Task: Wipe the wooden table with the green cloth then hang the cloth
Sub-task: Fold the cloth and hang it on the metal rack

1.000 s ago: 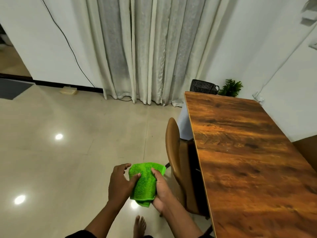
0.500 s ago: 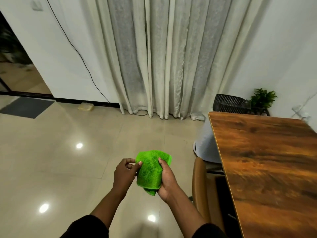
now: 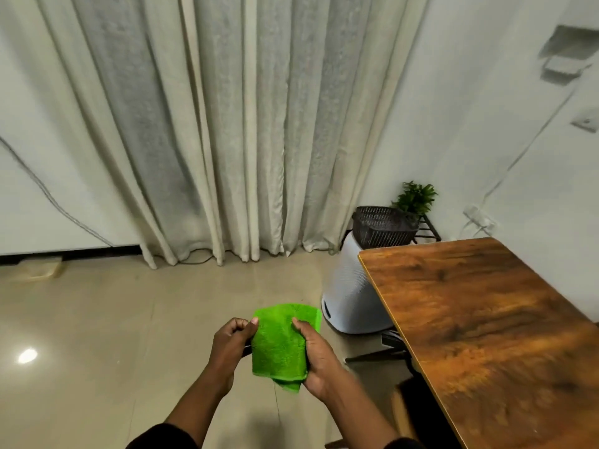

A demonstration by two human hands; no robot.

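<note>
Green fluffy folded cloth (image 3: 280,345), glossy wooden table (image 3: 486,322)

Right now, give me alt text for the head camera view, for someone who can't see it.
Two hands hold a folded green cloth above a tiled floor: the left hand pinches its left edge, the right hand grips its right side. A wooden table stands at right, with pale curtains, a white appliance, a black basket and a plant behind.
</note>
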